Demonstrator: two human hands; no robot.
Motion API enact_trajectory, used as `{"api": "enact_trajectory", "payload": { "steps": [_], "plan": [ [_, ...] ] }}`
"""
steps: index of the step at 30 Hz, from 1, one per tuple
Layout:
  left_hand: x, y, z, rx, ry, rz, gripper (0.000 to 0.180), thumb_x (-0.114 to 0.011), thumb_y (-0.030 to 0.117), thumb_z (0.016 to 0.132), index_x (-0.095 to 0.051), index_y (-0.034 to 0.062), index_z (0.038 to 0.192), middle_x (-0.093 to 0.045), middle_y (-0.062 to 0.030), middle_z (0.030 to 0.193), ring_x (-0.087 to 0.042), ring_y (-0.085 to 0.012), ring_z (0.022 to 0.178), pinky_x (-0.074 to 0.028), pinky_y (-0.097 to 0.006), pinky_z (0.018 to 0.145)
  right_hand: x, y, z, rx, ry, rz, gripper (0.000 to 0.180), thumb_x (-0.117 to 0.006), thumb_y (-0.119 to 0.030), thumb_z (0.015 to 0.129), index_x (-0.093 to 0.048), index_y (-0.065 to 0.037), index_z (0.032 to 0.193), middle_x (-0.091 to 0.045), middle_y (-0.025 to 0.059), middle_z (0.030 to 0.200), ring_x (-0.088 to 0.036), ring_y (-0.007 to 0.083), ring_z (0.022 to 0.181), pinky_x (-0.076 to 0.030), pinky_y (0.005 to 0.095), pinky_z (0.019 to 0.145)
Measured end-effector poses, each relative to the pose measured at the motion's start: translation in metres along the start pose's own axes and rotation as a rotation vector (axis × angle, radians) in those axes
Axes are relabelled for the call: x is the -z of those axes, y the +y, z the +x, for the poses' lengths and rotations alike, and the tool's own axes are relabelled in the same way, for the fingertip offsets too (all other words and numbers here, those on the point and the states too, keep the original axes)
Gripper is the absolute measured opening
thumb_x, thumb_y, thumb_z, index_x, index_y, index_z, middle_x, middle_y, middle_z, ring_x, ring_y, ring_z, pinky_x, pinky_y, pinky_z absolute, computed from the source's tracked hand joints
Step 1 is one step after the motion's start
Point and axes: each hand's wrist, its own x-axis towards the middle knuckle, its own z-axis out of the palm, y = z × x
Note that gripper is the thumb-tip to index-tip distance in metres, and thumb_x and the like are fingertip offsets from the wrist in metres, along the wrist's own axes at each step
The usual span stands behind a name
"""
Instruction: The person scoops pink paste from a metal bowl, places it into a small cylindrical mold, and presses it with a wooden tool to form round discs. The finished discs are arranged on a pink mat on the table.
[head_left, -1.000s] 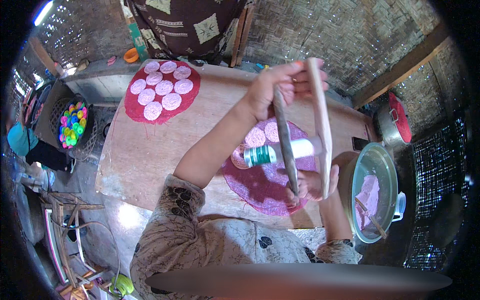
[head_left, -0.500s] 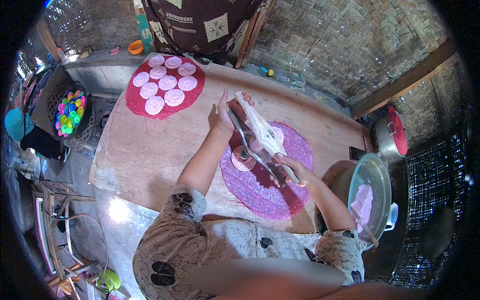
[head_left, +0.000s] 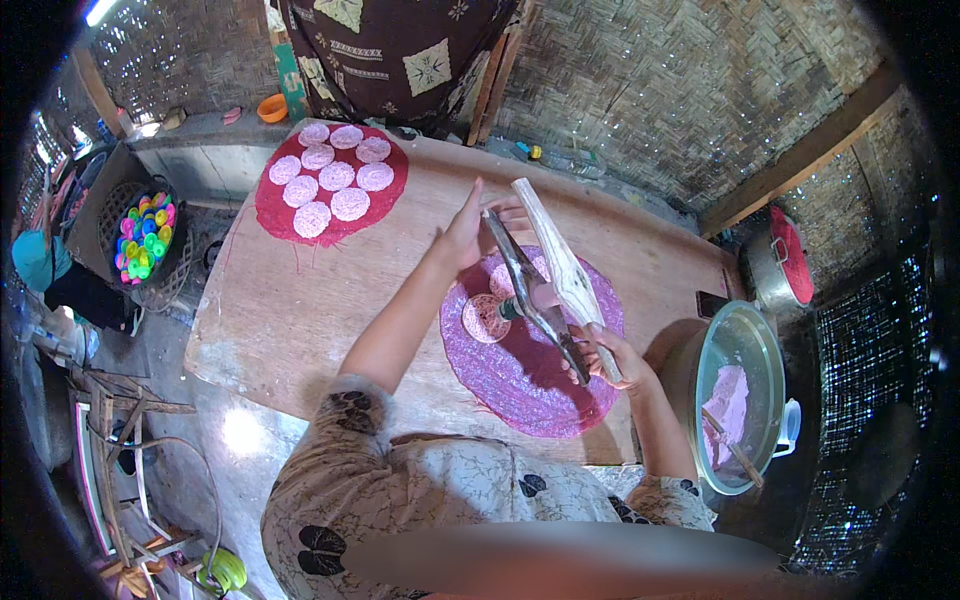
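On the bench (head_left: 290, 340), pink stringy discs (head_left: 335, 177) atop a red mat (head_left: 386, 208). Touching the wooden-handled press (head_left: 565, 268) with the left hand (head_left: 472, 230); cannot tell whether gripping. Holding it above a purple mat (head_left: 500, 390), right hand's (head_left: 618, 362) fingers wrapped around both lower ends. Beside the bench, pink dough (head_left: 730, 400) in a basin (head_left: 766, 352).

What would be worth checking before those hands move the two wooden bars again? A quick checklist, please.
1. Right hand gripping the bars' lower ends: ok, it holds both the pale bar and the dark bar.
2. Left hand closed around the upper ends: not ok, its thumb stands away from the bars.
3. Purple mat below the tube: ok.
4. Tube's end clear of the nearest pink round: cannot tell, this view gives no height.
5. Anything inside the tube: cannot tell, its inside is hidden.
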Motion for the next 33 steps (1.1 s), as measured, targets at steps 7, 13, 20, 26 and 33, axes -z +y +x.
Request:
{"api": "enact_trajectory", "payload": {
  "steps": [7, 13, 20, 26, 33],
  "plan": [
    [0.062, -0.044, -0.077, 0.152, 0.074, 0.840, 0.069, -0.025, 0.059, 0.104, -0.053, 0.0050, 0.137, -0.063, -0.0102, 0.123, -0.058, -0.0212, 0.114, -0.041, -0.036, 0.105, -0.027, 0.010, 0.009, 0.098, 0.016, 0.051, 0.059, -0.052, -0.053, 0.096, -0.049, -0.004, 0.129, -0.069, 0.0171, 0.093, -0.069, 0.0244, 0.073, -0.055, 0.0340, 0.064],
    [0.052, -0.064, -0.098, 0.126, 0.208, 0.980, 0.068, -0.030, 0.057, 0.104, -0.046, 0.0043, 0.145, -0.058, -0.0130, 0.134, -0.051, -0.0217, 0.125, -0.037, -0.035, 0.109, -0.035, 0.015, 0.013, 0.140, 0.075, -0.029, 0.061, -0.051, -0.056, 0.095, -0.059, 0.001, 0.115, -0.070, 0.0151, 0.090, -0.068, 0.0214, 0.070, -0.053, 0.0302, 0.060],
    [0.059, -0.082, -0.100, -0.066, 0.284, 1.175, 0.067, -0.032, 0.058, 0.102, -0.057, 0.0053, 0.136, -0.066, -0.0205, 0.120, -0.048, -0.0327, 0.125, -0.035, -0.043, 0.106, -0.038, 0.018, 0.016, 0.215, 0.158, -0.143, 0.058, -0.052, -0.055, 0.096, -0.065, 0.001, 0.103, -0.069, 0.0107, 0.084, -0.066, 0.0187, 0.069, -0.053, 0.0304, 0.061],
    [0.032, -0.075, -0.122, -0.179, 0.284, 1.754, 0.053, -0.032, 0.048, 0.103, -0.059, 0.0168, 0.137, -0.030, -0.0056, 0.160, -0.034, -0.0375, 0.134, -0.023, -0.055, 0.110, -0.039, 0.019, -0.001, 0.298, 0.215, -0.158, 0.055, -0.052, -0.052, 0.097, -0.065, 0.001, 0.102, -0.068, 0.0100, 0.082, -0.066, 0.0181, 0.069, -0.053, 0.0304, 0.062],
    [0.021, -0.060, -0.131, -0.312, 0.040, 2.264, 0.046, -0.039, 0.039, 0.102, -0.061, 0.0177, 0.136, -0.023, -0.0078, 0.163, -0.018, -0.0440, 0.146, -0.011, -0.062, 0.117, -0.036, 0.029, -0.018, 0.408, 0.305, -0.158, 0.058, -0.050, -0.055, 0.095, -0.064, 0.001, 0.102, -0.067, 0.0106, 0.081, -0.065, 0.0177, 0.069, -0.050, 0.0296, 0.060]
  ]
}}
